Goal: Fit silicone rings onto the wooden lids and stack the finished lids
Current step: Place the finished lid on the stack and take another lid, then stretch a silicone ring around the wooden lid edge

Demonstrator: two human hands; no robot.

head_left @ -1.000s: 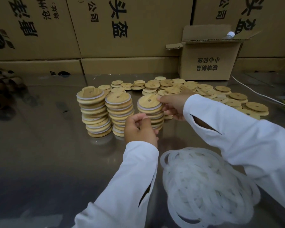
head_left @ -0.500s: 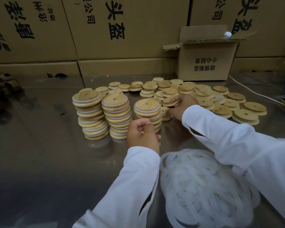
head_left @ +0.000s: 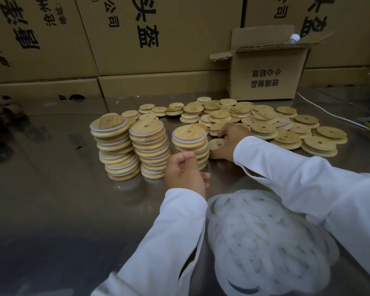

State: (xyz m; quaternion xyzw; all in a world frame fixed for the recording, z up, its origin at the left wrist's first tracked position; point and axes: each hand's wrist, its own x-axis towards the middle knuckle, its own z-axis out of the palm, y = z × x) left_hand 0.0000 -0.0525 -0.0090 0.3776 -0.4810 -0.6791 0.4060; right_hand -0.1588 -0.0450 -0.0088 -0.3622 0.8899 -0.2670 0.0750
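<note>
Reaching with your right hand (head_left: 229, 138), fingers curled onto a loose round pale wooden lid (head_left: 217, 144), grip its stiff, light rim, while your left hand (head_left: 183, 170), closed, seems to pinch a soft white silicone ring (head_left: 185, 155).

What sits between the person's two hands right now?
In the head view, the shortest stack of ringed lids stands between the left hand and the right hand, with one loose wooden lid by the right hand.
</note>
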